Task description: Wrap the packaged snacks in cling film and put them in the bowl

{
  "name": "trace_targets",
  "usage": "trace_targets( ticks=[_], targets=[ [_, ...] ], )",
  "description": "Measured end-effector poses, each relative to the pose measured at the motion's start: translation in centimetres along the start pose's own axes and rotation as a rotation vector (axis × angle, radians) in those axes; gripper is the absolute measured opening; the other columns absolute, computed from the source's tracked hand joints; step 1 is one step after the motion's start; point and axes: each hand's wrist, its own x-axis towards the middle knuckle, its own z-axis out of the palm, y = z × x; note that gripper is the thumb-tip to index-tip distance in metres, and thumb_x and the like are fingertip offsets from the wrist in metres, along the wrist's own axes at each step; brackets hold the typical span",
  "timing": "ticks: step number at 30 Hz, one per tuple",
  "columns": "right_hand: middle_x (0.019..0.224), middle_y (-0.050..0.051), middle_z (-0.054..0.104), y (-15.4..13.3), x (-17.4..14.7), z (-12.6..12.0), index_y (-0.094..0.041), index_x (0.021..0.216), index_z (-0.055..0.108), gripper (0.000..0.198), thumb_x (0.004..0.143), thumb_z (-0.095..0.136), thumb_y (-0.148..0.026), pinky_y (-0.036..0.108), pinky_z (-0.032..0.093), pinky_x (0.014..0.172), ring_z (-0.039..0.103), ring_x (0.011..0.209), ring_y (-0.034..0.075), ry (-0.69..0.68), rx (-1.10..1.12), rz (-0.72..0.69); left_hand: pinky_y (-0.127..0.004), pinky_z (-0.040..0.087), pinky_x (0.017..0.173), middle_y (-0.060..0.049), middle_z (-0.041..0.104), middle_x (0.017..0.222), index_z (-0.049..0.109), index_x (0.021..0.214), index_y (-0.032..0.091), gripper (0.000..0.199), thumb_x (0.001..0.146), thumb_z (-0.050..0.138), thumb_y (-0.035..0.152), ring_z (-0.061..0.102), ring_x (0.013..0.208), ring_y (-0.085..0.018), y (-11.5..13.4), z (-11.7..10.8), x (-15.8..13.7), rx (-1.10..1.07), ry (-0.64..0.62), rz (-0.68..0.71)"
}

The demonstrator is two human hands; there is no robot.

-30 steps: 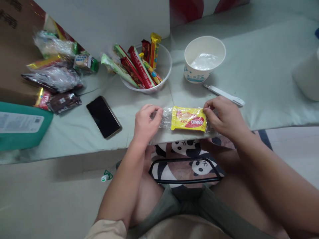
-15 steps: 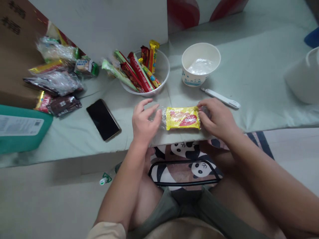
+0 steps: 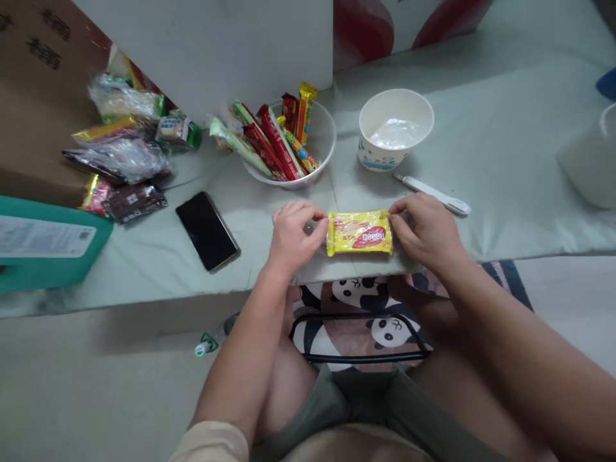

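Note:
A yellow and red wafer packet (image 3: 360, 233) in clear plastic wrap lies flat near the table's front edge, its printing upside down to me. At its left end, my left hand (image 3: 297, 232) is closed, with thumb and fingertips pinching the wrap. My right hand (image 3: 426, 224) pinches the opposite end between thumb and forefinger. Just beyond the right hand rests a white utility knife (image 3: 436, 194). Behind the packet stands a white paper bowl (image 3: 385, 144) with crumpled clear plastic (image 3: 397, 133) inside.
A clear plastic bowl (image 3: 328, 151) of several wrapped snack sticks stands at the back. Left of my hands lies a phone (image 3: 206, 231), with a pile of packaged snacks (image 3: 125, 157) and a teal container (image 3: 52, 269) beyond it. A white container (image 3: 590, 160) is at far right.
My left hand's fingers were spread beside the packet and have now closed onto the left end of its wrap. My right hand keeps its pinch. The whole view has shifted slightly.

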Motion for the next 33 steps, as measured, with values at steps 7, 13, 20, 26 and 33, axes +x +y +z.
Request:
trace_targets(
  ticks=[7,13,20,26,33],
  targets=[
    [0.098,0.01,0.07,0.1,0.0,-0.5,-0.025,0.093,0.065,0.011,0.089,0.055,-0.028,0.048,0.052,0.089,0.066,0.099,0.029,-0.003,-0.007,0.047,-0.035,0.052,0.088,-0.005,0.072,0.1,0.069,0.095,0.021,0.01,0.089,0.065,0.026,0.066,0.094,-0.019,-0.5,-0.5,0.1,-0.061,-0.037,-0.044],
    [0.102,0.011,0.073,1.1,0.1,-0.9,-0.024,0.09,0.067,0.016,0.088,0.058,-0.037,0.053,0.05,0.095,0.066,0.104,0.033,-0.13,-0.045,0.039,-0.032,0.052,0.078,-0.004,0.072,0.087,0.075,0.084,0.021,0.016,0.092,0.063,0.027,0.066,0.082,-0.018,-0.7,-0.3,-0.2,-0.104,-0.081,-0.071],
    [0.062,0.002,0.059,0.6,0.2,-2.7,-0.024,0.077,0.06,0.018,0.086,0.06,-0.039,0.034,0.039,0.057,0.053,0.059,0.02,-0.154,0.024,0.23,-0.03,0.048,0.069,-0.003,0.072,0.08,0.074,0.082,0.021,0.018,0.093,0.064,0.03,0.061,0.072,-0.016,-1.1,-0.8,0.2,-0.118,-0.035,-0.1],
    [0.06,0.001,0.055,1.0,0.2,-2.7,-0.023,0.081,0.065,0.015,0.085,0.06,-0.037,0.033,0.04,0.056,0.05,0.055,0.017,-0.116,0.081,0.33,-0.032,0.052,0.08,-0.005,0.074,0.093,0.074,0.092,0.022,0.016,0.094,0.061,0.028,0.066,0.086,-0.019,-1.2,-0.8,0.0,-0.04,-0.054,-0.079],
    [0.1,0.011,0.068,0.2,-0.5,-2.4,-0.025,0.098,0.067,0.017,0.089,0.057,-0.035,0.044,0.053,0.079,0.065,0.091,0.027,0.097,-0.007,0.041,-0.045,0.047,0.11,-0.007,0.07,0.125,0.074,0.111,0.026,0.037,0.076,0.085,0.033,0.063,0.119,-0.025,-1.3,-1.0,-0.3,-0.054,-0.237,0.189]
  ],
)
